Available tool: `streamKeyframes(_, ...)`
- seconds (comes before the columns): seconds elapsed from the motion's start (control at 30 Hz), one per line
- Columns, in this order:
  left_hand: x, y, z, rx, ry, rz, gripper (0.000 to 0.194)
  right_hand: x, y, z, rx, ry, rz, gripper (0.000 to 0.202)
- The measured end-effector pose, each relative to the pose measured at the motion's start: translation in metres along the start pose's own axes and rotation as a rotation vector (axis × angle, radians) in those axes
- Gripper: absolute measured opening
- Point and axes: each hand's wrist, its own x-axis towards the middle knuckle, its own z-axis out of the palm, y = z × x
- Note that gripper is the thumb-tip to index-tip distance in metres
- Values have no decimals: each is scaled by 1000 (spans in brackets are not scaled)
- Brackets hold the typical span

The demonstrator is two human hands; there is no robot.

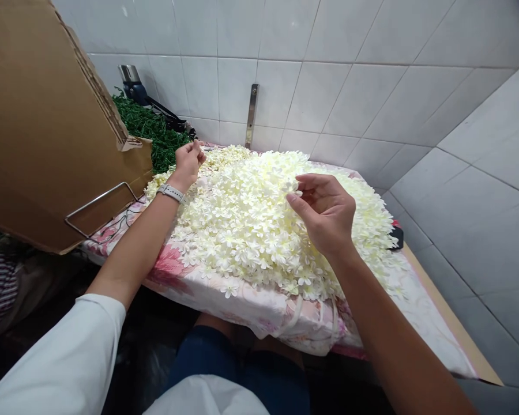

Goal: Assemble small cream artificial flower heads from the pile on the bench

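Note:
A large heap of white artificial flowers [251, 222] with pale yellow centres covers much of the table. Over its right part, my right hand [328, 210] pinches a white flower between thumb and fingertips. My left hand [188, 161], with a watch [171, 193] on its wrist, is closed in a pinch at the back left. Whatever its fingers hold is too small to make out. Beside it lie smaller cream flower pieces [227, 157] and a pile of green plastic stems [149, 129].
A big cardboard box [47, 127] stands at the left, a wire handle [97, 202] near its base. Behind the stems is a flask [132, 83]. A metal strip [251, 115] leans on the tiled wall [350, 34]. A dark object [397, 237] sits right of the heap on the floral tablecloth [225, 305].

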Motion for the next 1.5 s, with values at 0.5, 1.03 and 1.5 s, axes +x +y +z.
streamKeyframes(0.5,7,-22,-19,-38,7,-136,13,0,2,-1,4,1,5,29)
streamKeyframes(1.03,11,-31,-18,28,35,-49,36,0,2,-1,22,-8,16,33)
streamKeyframes(1.5,11,-36,-15,99,37,-10,25,0,1,-1,-10,-19,35,31)
